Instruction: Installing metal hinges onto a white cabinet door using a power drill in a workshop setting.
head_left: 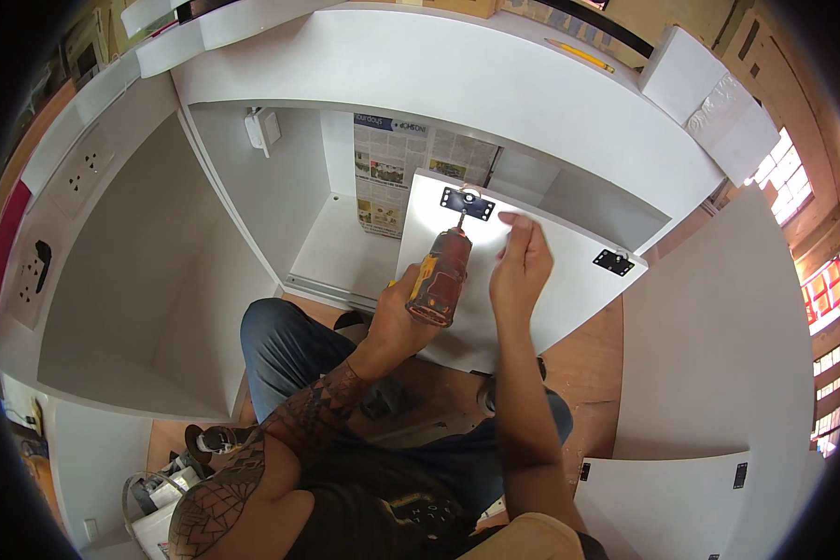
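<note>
The panel (543, 297) stands tilted before you, between your body and the open cabinet (569, 117), its face turned toward you. Near its upper left corner sits a black plate (468, 203), lit by a bright patch of light; a second plate (613, 261) sits near the right corner. The bit (461, 220) of your drill (440, 278) points at the lower edge of the first plate; you cannot tell from here whether it is seated in a screw.

Your left hand (404, 315) has its fingers wrapped around the drill. Your right hand (523, 259) is just beside the plate, fingers bent and close together; whether they pinch anything small, you cannot tell.

The step in hand looks like screwing the first plate to the panel. The next move probably calls for keeping the bit square to the plate and pressing evenly, with your right hand clear of the tip; a slip could scratch the white face.

Farther out, newspaper (383, 177) hangs inside the cabinet and a pencil (580, 55) lies on its top. Another panel with black plates, the spare panel (667, 509), lies at lower right, beside a large board (719, 327).
</note>
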`<state>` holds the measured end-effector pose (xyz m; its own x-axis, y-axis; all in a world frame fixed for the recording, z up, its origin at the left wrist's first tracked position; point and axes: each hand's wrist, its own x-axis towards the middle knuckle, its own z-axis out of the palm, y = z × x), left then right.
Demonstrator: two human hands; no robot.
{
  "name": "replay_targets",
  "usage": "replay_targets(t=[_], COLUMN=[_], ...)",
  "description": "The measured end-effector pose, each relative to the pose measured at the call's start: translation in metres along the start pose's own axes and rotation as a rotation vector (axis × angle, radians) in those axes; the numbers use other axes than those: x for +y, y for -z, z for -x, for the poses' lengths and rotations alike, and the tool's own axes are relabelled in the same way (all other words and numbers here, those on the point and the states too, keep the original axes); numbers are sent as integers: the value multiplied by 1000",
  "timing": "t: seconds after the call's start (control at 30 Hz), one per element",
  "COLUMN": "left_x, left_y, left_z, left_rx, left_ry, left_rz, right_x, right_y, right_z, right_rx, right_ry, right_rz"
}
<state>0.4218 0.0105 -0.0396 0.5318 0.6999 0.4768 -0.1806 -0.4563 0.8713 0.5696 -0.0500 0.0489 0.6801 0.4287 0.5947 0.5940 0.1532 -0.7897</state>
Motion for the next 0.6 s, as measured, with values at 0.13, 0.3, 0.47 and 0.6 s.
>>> replay_targets(t=[0.13,0.3,0.47,0.6], left_x=[19,-18,-26,-1], left_y=[2,-2,-5,-4], left_z=[-2,2,4,2], left_rx=[-36,45,28,37], left_ry=[-32,34,93,68], left_rz=[-146,165,136,195], right_x=[19,19,22,33], right_y=[-9,-25,-30,-29], right_z=[20,0,-9,-13], right_rx=[-105,-158,-244,-265], right_ry=[-664,-948,-1016,-1090], right_rz=[-593,-789,-820,-911])
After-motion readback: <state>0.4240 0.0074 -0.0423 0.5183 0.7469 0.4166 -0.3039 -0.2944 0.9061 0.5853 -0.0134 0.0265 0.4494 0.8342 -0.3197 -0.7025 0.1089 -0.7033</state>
